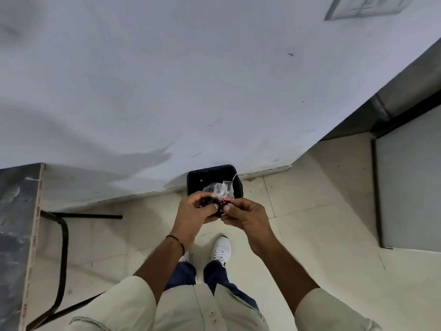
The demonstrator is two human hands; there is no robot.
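Observation:
I stand over a black waste bin (194,177) set against a white wall. Both hands meet just above its near rim. My left hand (194,210) and my right hand (243,215) pinch a small crumpled black wrapper with pink spots (220,205) between thumbs and fingers. Clear crumpled plastic (220,187) lies inside the bin, just beyond my fingertips. The wrapper's lower part is hidden by my fingers.
A dark table top (16,223) with a black bent-tube leg (63,237) stands at the left. A grey door or cabinet panel (405,187) is at the right. Pale floor tiles (310,211) surround my white shoes (222,247).

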